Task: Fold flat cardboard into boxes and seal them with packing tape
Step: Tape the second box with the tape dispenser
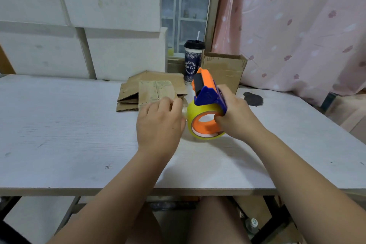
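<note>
A blue and orange tape dispenser [206,93] carrying a yellowish roll of packing tape [195,113] is held just above the white table [69,130]. My right hand [235,113] grips it from the right, fingers curled around the roll's orange core. My left hand [160,123] is just left of the roll, its fingertips pinching the clear loose end of the tape. Behind my left hand lies a stack of flat brown cardboard [150,89]. An assembled open cardboard box [223,69] stands at the back, right of centre.
A dark lidded cup with a straw [193,61] stands between the flat cardboard and the open box. A dark patch [253,98] marks the table at right. White panels back the table on the left, and a pink curtain [297,25] hangs at right.
</note>
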A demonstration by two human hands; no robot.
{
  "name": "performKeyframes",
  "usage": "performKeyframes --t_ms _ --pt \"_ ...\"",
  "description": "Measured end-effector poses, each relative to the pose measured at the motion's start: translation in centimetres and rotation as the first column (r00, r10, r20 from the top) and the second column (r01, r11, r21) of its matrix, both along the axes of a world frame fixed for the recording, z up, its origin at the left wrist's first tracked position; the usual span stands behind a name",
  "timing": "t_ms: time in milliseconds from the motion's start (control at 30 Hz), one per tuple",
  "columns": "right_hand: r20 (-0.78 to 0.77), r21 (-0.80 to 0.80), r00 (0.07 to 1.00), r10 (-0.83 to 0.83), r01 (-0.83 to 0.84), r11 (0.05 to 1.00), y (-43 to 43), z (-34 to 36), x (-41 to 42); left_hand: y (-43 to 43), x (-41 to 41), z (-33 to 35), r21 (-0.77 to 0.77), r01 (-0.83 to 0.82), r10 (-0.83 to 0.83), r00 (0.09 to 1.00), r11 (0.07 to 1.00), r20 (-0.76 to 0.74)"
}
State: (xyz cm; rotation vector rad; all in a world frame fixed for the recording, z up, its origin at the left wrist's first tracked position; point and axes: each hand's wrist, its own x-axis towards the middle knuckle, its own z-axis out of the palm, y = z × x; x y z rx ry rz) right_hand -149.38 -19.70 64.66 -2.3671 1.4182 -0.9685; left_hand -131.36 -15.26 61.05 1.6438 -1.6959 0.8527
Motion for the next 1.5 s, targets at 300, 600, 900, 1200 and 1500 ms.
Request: performKeyframes --t_ms 300,600,900,1200,1500 --pt "0.074 0.073 0.997 -0.037 0.031 0.997 0.1 0.2 -0.9 0.3 0.5 0.8 -0.014 -0.018 0.017 0.998 1.0 -0.052" --pt "-0.282 0.0 0.954 -0.104 0.108 0.994 0.8 -0.7 -1.4 0.7 1.9 0.6 -0.03 0.027 -0.029 0.996 0.999 -0.079" --pt "-0.552 -0.004 0.819 -0.158 0.187 0.982 1.2 0.7 0.0 0.3 2.1 0.1 -0.046 -0.012 0.01 0.999 0.999 -0.051" --pt "-0.711 -0.055 0.687 -0.147 0.154 0.987 2.0 2.6 1.9 0.5 2.2 0.3 0.071 -0.015 0.017 1.0 0.997 -0.026" --pt "-0.858 -0.151 0.484 -0.174 0.086 0.985 1.6 7.1 5.5 0.8 1.7 0.2 0.105 0.1 -0.088 0.99 0.989 -0.115"
